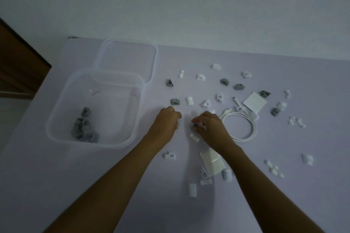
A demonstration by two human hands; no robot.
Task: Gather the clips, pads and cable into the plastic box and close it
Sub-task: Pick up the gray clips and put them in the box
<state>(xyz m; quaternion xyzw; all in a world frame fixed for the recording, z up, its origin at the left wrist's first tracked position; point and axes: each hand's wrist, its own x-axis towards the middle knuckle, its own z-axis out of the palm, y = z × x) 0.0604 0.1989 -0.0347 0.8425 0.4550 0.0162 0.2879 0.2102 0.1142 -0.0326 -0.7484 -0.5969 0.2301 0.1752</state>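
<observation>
A clear plastic box (56,119) stands open on the left of the table with several grey clips (83,128) in its near corner. Its clear lid (153,62) lies behind it. Grey and white clips are scattered over the table's right half, one grey clip (175,101) just beyond my left hand. A coiled white cable (246,125) lies right of my right hand. White pads lie at the far right (254,102) and under my right forearm (212,162). My left hand (166,121) is closed in a fist. My right hand (208,125) pinches small clips (197,126).
The table (75,185) is pale lilac; its left edge runs diagonally past the box. A white wall rises behind it. A dark wooden piece of furniture (17,66) stands at the far left.
</observation>
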